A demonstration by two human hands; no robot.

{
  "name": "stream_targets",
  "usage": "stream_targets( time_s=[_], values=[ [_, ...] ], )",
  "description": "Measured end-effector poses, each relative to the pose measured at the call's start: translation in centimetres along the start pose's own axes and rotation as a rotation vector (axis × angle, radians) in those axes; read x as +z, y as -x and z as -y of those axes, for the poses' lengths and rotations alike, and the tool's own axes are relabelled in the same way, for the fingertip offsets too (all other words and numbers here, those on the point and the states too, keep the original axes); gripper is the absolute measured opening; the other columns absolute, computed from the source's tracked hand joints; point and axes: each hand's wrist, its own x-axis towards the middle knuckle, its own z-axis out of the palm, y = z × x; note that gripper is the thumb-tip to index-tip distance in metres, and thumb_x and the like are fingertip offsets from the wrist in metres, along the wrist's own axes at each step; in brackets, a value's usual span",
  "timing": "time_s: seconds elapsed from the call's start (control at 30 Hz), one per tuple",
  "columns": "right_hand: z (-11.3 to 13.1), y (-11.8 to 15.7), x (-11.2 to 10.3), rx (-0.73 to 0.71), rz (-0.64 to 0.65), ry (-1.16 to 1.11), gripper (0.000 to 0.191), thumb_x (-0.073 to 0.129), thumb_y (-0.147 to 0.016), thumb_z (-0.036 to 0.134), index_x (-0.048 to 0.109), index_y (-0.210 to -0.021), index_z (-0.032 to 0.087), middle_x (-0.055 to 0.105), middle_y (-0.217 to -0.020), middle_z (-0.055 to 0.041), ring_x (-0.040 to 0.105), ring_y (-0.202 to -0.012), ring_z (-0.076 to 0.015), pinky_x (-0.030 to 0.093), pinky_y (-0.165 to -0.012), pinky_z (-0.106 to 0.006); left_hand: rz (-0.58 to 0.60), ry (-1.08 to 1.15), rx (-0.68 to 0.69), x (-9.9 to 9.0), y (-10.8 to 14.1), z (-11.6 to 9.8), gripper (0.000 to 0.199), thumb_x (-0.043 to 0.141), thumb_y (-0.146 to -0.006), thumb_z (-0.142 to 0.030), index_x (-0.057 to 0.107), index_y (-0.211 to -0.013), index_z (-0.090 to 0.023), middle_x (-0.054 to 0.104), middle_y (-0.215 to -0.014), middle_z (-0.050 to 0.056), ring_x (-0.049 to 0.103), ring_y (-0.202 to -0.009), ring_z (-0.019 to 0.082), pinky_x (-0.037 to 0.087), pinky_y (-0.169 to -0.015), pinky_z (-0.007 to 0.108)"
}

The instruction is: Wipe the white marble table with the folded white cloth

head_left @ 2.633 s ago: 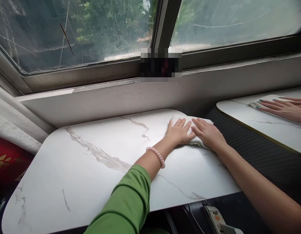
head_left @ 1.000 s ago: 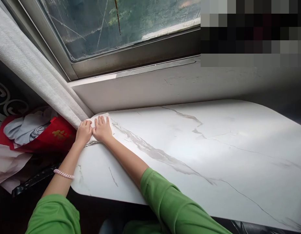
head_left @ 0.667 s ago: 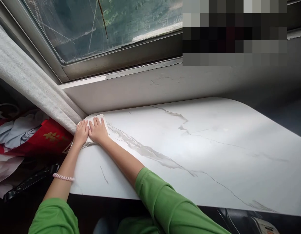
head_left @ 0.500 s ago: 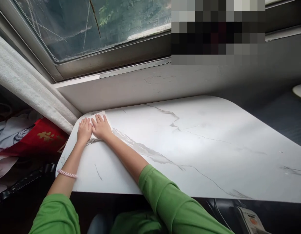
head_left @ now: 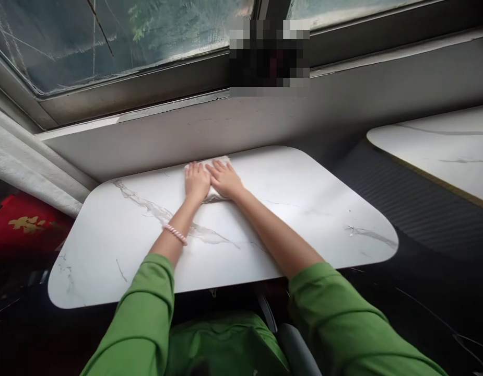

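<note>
A pale cloth (head_left: 216,195) lies flat on the white marble-patterned tabletop (head_left: 147,266), close to its far edge. My left hand (head_left: 197,180) rests palm down on the cloth's left part, fingers stretched out. Beside it, my right hand (head_left: 225,179) presses on the right part, also flat with fingers extended. The two hands touch or nearly touch at the thumbs. Much of the cloth is hidden under them. A pink twisted band (head_left: 174,235) circles my left wrist.
Behind the table runs a window sill wall (head_left: 158,133) below a framed window (head_left: 178,31). A white curtain (head_left: 25,156) and a red bag with gold print (head_left: 25,224) are at the left. Another marble-patterned tabletop (head_left: 440,149) stands at the right.
Both hands have slid the cloth from the table's far left corner rightward along the far edge. The view has shifted right, bringing more of the second tabletop into sight.
</note>
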Motion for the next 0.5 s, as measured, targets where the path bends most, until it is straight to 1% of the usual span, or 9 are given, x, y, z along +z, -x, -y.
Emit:
stream_targets(
  time_s=[0.13, 0.2, 0.27, 0.37, 0.43, 0.5],
  values=[
    [-8.3, 4.6, -2.0, 0.085, -0.023, 0.083, 0.053, 0.026, -0.095, 0.029, 0.039, -0.143, 0.012, 0.033, -0.151, -0.0149, 0.029, -0.139, -0.0242, 0.024, -0.112, -0.045, -0.003, 0.067, 0.098, 1.4, 0.2, -9.1, 0.049, 0.025, -0.097, -0.022, 0.041, -0.139, -0.003, 0.036, -0.149, 0.015, 0.028, -0.139, 0.024, 0.017, -0.116, 0.039],
    [-12.0, 7.2, -2.9, 0.105, -0.041, 0.109, 0.053, 0.024, -0.096, 0.031, 0.040, -0.142, 0.013, 0.034, -0.150, -0.0141, 0.030, -0.139, -0.0243, 0.027, -0.110, -0.047, 0.003, 0.104, 0.149, 1.8, 0.9, -13.0, 0.049, 0.024, -0.098, -0.024, 0.040, -0.139, -0.002, 0.036, -0.148, 0.015, 0.027, -0.140, 0.023, 0.016, -0.116, 0.039],
    [-15.1, 9.8, -3.7, 0.118, -0.051, 0.108, 0.054, 0.022, -0.095, 0.033, 0.041, -0.142, 0.014, 0.036, -0.149, -0.0134, 0.030, -0.139, -0.0239, 0.028, -0.109, -0.047, 0.004, 0.142, 0.222, 2.1, 1.7, -16.2, 0.050, 0.023, -0.098, -0.026, 0.040, -0.139, -0.002, 0.037, -0.148, 0.015, 0.027, -0.140, 0.023, 0.016, -0.117, 0.038],
    [-18.1, 13.3, -4.8, 0.167, -0.072, 0.088, 0.056, 0.019, -0.095, 0.035, 0.043, -0.141, 0.014, 0.037, -0.149, -0.0137, 0.030, -0.139, -0.0229, 0.027, -0.110, -0.047, 0.015, 0.179, 0.337, 2.2, 3.0, -19.7, 0.052, 0.022, -0.098, -0.028, 0.038, -0.140, -0.003, 0.036, -0.149, 0.014, 0.027, -0.140, 0.022, 0.014, -0.117, 0.040],
    [-18.9, 15.1, -5.3, 0.231, -0.093, 0.081, 0.057, 0.018, -0.094, 0.037, 0.044, -0.140, 0.013, 0.037, -0.149, -0.0140, 0.030, -0.139, -0.0222, 0.025, -0.111, -0.045, 0.041, 0.184, 0.383, 2.2, 3.6, -21.3, 0.053, 0.020, -0.098, -0.030, 0.036, -0.142, -0.004, 0.034, -0.150, 0.013, 0.026, -0.140, 0.021, 0.014, -0.117, 0.041],
    [-19.1, 16.6, -5.7, 0.305, -0.110, 0.083, 0.059, 0.017, -0.094, 0.039, 0.045, -0.140, 0.013, 0.037, -0.149, -0.0139, 0.030, -0.139, -0.0220, 0.024, -0.112, -0.043, 0.068, 0.183, 0.424, 2.2, 4.0, -22.3, 0.054, 0.018, -0.099, -0.031, 0.034, -0.143, -0.004, 0.032, -0.151, 0.012, 0.025, -0.141, 0.020, 0.013, -0.117, 0.041]
  ],
)
